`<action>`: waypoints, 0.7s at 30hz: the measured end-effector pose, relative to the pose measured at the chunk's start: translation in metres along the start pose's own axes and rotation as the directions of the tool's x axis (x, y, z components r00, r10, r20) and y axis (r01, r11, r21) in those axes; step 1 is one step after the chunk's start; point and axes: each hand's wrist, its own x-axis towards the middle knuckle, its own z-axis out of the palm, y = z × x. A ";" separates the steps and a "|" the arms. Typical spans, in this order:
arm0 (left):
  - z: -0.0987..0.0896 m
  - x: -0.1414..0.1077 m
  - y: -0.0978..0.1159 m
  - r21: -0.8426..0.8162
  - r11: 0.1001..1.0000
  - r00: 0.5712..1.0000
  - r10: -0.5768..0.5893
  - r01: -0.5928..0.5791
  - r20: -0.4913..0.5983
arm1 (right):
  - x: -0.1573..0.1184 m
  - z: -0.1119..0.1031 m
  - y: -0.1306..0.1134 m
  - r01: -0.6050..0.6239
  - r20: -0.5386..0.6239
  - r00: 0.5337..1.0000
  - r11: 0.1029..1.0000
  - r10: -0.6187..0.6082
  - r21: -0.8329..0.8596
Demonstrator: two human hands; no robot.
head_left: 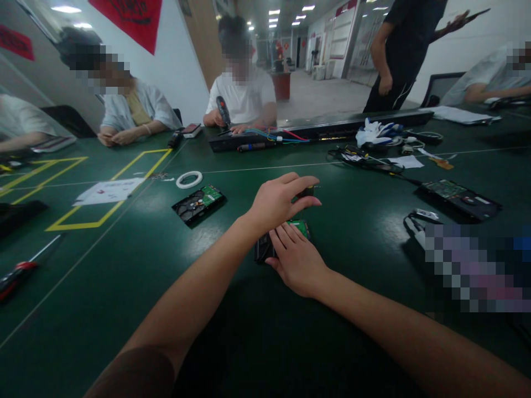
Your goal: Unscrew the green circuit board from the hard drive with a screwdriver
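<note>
Near the centre of the head view, a hard drive with a green circuit board (299, 225) and black casing (261, 249) lies on the green table, partly covered by my hands. My right hand (297, 258) rests on it, fingers stretched flat over its top and thumb at the near edge. Just above the drive is my left hand (277, 200), its fingers and thumb curled round a small dark object (307, 191), which is mostly hidden. A second hard drive (199, 204) lies to the left, board side up.
A white ring (189, 179) sits behind the left drive. At far left is a screwdriver (20, 271). Another drive (458, 199) lies at right near cables. Across the table, a person (244, 99) holds a power tool (223, 110) by a long black panel (323, 131).
</note>
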 end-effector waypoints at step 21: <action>-0.007 0.002 0.001 -0.075 0.997 0.997 0.028 -0.022 0.074 | 0.000 0.004 0.001 -0.004 0.006 1.000 1.000 0.004 0.003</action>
